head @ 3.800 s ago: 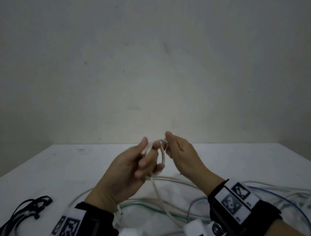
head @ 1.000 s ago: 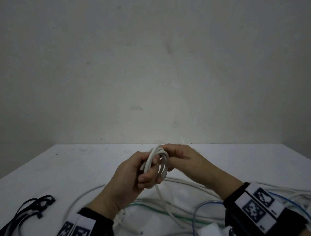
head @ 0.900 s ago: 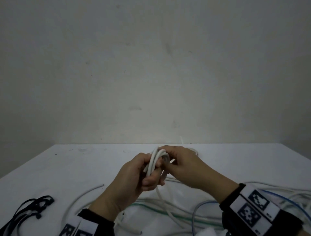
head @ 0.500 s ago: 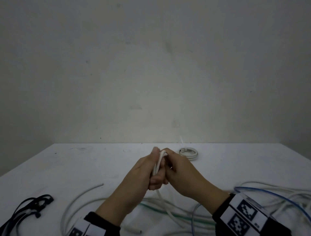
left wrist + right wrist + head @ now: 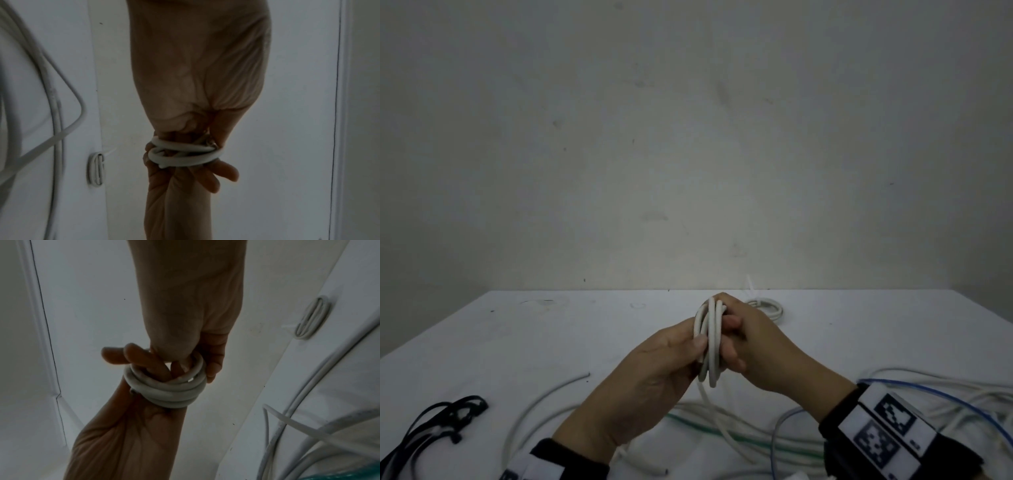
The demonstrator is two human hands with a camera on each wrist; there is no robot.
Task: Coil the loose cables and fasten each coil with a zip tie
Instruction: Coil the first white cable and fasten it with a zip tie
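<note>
The white cable coil [image 5: 709,342] is up in the air over the table [image 5: 551,335], a few turns stacked edge-on, w/ a loose tail dropping to the tangle of loose cables [image 5: 722,425] below. Left hand [image 5: 650,373] grips the coil, thumb pressing the turns, fingers threaded through the loop. Right hand [image 5: 760,346] is curled round the far side, pinching the turns together.

Step in hand, I'd say: winding — tail's not all taken up yet. Next move calls for feeding the rest round while the left keeps the stack from springing, then a free hand for a zip tie.

Further back lies a finished coil [image 5: 765,306], tie end sticking up. Black zip ties [image 5: 438,428] sit far left. Wristband [image 5: 876,435] shows black-white marker squares only — no readable writing or brands.
</note>
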